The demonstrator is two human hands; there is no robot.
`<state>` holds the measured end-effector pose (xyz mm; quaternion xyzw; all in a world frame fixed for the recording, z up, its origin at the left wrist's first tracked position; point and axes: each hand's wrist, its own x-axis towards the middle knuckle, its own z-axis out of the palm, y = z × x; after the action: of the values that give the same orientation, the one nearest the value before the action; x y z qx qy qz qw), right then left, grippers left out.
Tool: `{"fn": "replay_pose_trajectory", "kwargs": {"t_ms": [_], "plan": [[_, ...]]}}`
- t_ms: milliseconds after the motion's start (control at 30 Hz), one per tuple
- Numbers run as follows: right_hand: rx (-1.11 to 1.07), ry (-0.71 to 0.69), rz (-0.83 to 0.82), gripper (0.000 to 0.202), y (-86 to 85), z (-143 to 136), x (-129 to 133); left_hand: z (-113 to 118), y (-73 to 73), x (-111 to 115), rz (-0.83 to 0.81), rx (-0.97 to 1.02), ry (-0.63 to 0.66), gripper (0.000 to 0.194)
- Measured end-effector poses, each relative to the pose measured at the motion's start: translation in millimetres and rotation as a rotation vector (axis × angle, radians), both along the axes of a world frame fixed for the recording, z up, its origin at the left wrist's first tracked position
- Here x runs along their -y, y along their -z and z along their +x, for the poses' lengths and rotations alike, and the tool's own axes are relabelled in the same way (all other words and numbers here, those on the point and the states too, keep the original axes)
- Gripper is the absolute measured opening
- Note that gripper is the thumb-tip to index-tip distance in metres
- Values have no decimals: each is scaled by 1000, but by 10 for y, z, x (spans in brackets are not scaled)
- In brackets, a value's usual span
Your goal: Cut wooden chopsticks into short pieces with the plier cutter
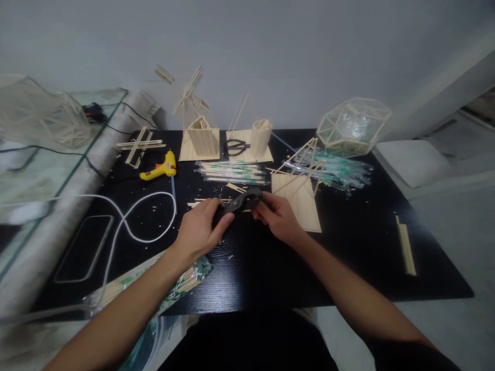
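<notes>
My left hand (198, 228) is wrapped around the handles of a black pair of pliers (240, 203) above the middle of the dark table. Their head points to the right. At the jaws, the fingers of my right hand (277, 216) are pinched together; whatever sits between them is too small or hidden to name. Just behind my left hand lie loose wooden sticks (201, 202). A wooden board (297, 198) carrying a frame of thin sticks stands beyond my right hand.
Behind are plastic-wrapped stick bundles (232, 172), black scissors (235, 148) and a wooden windmill model (203, 141). At left lie a yellow glue gun (160, 167), a white cable (126, 216) and a phone-shaped clear case (85, 250). A stick polyhedron (353, 126) rests at back right.
</notes>
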<state>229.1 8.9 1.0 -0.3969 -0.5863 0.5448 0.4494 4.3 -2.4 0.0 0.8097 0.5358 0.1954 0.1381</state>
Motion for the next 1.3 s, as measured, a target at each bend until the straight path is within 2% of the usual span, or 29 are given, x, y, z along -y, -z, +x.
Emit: {"fn": "replay_pose_trajectory", "kwargs": {"t_ms": [567,767,933,1300], "plan": [[1,-50,30,43,3,33,-24,-10,8,-2,-36,89,41,47],[8,-44,56,38,28,38,-27,0,-25,14,-33,32,20,46],[15,-24,34,38,7,26,-10,8,-21,11,-59,0,11,47],[-1,-52,1,40,16,37,-27,3,-13,4,-43,59,29,47]]}}
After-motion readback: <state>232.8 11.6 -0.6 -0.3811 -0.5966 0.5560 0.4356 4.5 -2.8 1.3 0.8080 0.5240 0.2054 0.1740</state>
